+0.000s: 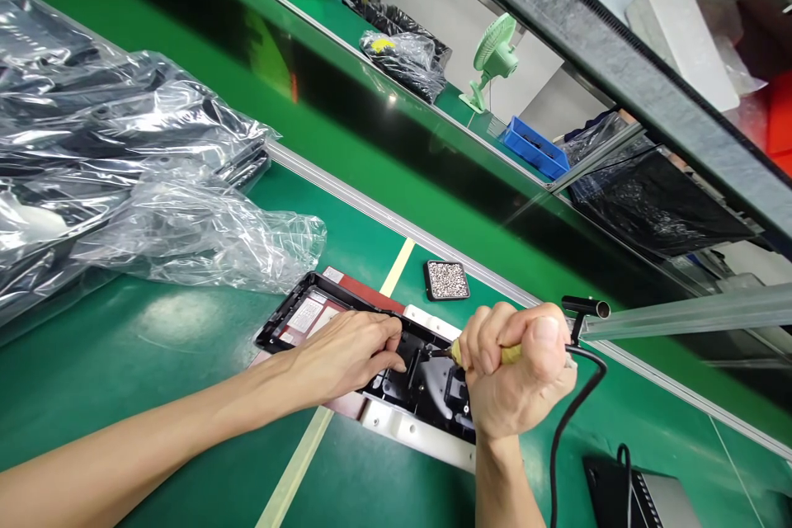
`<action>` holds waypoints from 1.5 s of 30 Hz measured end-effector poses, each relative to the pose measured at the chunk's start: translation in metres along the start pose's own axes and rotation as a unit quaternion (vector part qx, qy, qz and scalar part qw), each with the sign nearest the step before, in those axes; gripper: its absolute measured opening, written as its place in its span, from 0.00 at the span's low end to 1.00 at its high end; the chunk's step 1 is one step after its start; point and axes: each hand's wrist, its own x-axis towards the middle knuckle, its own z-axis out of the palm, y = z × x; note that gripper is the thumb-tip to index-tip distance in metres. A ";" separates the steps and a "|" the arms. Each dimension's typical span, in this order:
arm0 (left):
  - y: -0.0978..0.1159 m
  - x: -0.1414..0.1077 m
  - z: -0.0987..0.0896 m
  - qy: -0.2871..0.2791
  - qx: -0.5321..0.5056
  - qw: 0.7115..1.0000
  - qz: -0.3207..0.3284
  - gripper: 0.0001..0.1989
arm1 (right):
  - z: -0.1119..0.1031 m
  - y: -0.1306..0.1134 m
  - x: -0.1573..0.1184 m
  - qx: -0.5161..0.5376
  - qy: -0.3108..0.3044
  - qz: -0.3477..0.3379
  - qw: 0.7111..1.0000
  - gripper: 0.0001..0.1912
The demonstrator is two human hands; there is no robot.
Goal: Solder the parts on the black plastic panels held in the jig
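Note:
A long black plastic housing (421,406) lies open on a white and dark red fixture (402,426), with ribs and small metal parts inside it. My left hand (355,351) rests over the housing's middle. Its fingers are curled and its thumb is bent in close to them; whatever they pinch is too small or hidden to tell. In my right hand (516,363), a fist wraps the yellow handle of a soldering iron (456,352). The iron's thin metal tip points left into the housing, near the left fingertips. From behind that fist a black cord (560,429) runs down.
Clear plastic bags of black parts (124,148) heap at the left. Behind the fixture sits a small square box of grainy filling (448,280). A black tube holder (585,308) stands beside my right hand. A dark grey device (649,495) is lower right. A metal rail (384,219) borders the bench.

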 end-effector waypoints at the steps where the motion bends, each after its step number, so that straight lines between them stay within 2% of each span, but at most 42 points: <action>1: 0.000 0.000 0.000 0.001 -0.001 1.000 0.001 0.13 | 0.000 0.000 0.000 0.000 0.000 0.000 1.000 0.19; 45: -0.003 0.000 0.004 0.008 -0.013 1.000 0.005 0.13 | 0.000 -0.001 0.000 0.004 0.005 0.012 1.000 0.19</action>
